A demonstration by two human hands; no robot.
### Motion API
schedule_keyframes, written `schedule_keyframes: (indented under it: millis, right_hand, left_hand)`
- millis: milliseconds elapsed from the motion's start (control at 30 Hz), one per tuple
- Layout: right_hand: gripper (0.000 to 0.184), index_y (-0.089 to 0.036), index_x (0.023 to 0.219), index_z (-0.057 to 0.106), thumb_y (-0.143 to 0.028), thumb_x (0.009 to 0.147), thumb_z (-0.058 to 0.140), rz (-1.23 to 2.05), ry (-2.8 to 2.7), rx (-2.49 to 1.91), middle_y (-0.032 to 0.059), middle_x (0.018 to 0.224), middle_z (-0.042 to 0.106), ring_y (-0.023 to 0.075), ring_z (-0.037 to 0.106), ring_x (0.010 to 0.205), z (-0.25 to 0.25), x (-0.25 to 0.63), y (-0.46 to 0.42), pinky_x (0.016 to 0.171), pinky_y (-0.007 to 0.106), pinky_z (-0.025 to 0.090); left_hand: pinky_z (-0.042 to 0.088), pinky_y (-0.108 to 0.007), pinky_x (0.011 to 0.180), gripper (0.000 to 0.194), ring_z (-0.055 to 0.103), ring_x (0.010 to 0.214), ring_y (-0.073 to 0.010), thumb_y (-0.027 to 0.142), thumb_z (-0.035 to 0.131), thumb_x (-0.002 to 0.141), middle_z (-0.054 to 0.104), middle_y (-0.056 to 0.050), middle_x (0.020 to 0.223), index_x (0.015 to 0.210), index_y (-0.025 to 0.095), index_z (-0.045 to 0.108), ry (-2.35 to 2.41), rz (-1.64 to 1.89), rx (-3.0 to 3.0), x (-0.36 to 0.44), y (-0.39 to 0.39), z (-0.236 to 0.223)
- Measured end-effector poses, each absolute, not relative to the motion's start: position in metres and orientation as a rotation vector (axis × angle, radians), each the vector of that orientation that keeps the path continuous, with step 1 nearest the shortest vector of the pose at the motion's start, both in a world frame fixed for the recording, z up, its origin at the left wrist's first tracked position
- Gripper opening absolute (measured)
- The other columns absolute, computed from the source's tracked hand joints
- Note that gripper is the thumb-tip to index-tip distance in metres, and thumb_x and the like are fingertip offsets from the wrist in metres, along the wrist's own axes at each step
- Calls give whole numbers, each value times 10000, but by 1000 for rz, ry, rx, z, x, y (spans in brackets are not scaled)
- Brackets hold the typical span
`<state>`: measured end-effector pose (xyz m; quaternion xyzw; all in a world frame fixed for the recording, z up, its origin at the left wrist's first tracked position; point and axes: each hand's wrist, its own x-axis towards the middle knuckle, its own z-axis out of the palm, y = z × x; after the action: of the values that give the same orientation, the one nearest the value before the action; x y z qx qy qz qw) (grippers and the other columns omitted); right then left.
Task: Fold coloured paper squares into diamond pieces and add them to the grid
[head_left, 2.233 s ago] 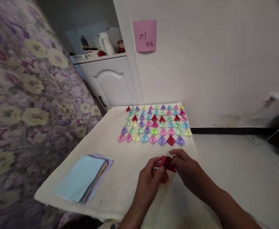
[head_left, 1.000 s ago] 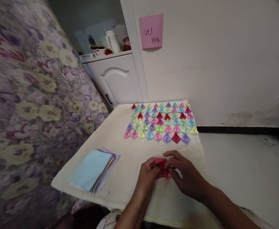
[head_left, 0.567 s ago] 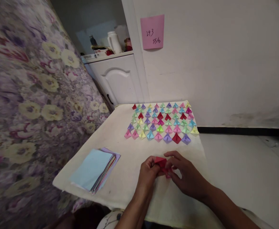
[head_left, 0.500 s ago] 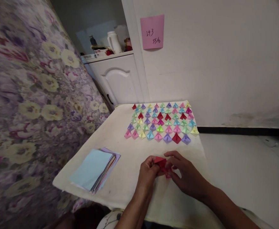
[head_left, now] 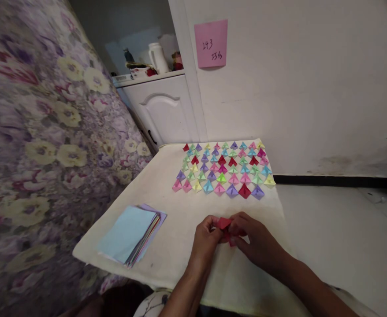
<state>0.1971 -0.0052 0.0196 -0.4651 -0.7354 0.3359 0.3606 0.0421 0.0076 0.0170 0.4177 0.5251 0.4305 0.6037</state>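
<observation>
A small piece of folded red paper (head_left: 224, 223) is held between both hands, low over the near part of the table. My left hand (head_left: 207, 232) pinches its left side between thumb and fingers. My right hand (head_left: 250, 232) grips the right side, its fingers curled over the paper and hiding part of it. A red corner pokes out below the fingertips. Beyond the hands, rows of small folded paper pieces (head_left: 221, 177) in pink, purple, green, blue, yellow and red stand on the far part of the table.
A stack of coloured paper sheets (head_left: 127, 233), light blue on top, lies at the table's left. The pale-covered table (head_left: 167, 255) meets a white wall with a pink note (head_left: 211, 44). A floral curtain (head_left: 57, 154) hangs left; a white cabinet (head_left: 165, 114) stands behind.
My right hand's fingers have closed in on the red paper, its raised index finger coming down onto it. The left hand keeps its pinch almost unmoved.
</observation>
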Motion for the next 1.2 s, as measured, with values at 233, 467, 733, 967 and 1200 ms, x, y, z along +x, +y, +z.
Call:
schedule_keyframes:
  millis: [233, 467, 733, 967, 1200]
  right_hand:
    - [160, -204, 746, 544, -55, 701, 510, 867, -1897, -1247, -7, 777, 539, 134, 521, 673, 18, 197, -5, 629, 253, 404]
    - [254, -219, 799, 552, -12, 670, 481, 923, -1832, -1224, -14, 787, 554, 135, 539, 685, 12, 193, -6, 624, 248, 402]
    - [212, -202, 774, 505, -8, 707, 449, 917, -1801, -1194, -12, 755, 524, 125, 521, 642, 13, 189, -6, 603, 247, 397]
    - [207, -196, 728, 443, 2, 767, 401, 792, -1908, -1123, 7, 795, 494, 137, 494, 699, 19, 190, -10, 637, 260, 382]
    - [253, -201, 775, 451, 43, 749, 387, 795, -1934, -1101, 13, 833, 500, 144, 492, 727, 21, 190, -11, 659, 266, 383]
  left_hand:
    - [491, -238, 570, 108, 577, 565, -112, 91, 535, 612, 613, 17, 648, 703, 146, 552, 1217, 995, 964, 43, 9, 13]
    - [471, -213, 543, 96, 560, 570, -102, 114, 533, 636, 600, 18, 651, 723, 150, 549, 1211, 1044, 954, 43, 8, 15]
    - [466, -218, 543, 149, 567, 562, -111, 98, 489, 627, 623, 3, 640, 742, 148, 569, 1232, 1006, 1030, 42, 10, 15]
    - [439, -207, 506, 195, 543, 505, -100, 79, 471, 588, 629, -6, 611, 739, 136, 581, 1204, 1043, 990, 41, 12, 13]
    - [427, -204, 491, 219, 546, 493, -101, 76, 494, 574, 629, -7, 595, 766, 132, 583, 1140, 1070, 851, 42, 13, 17]
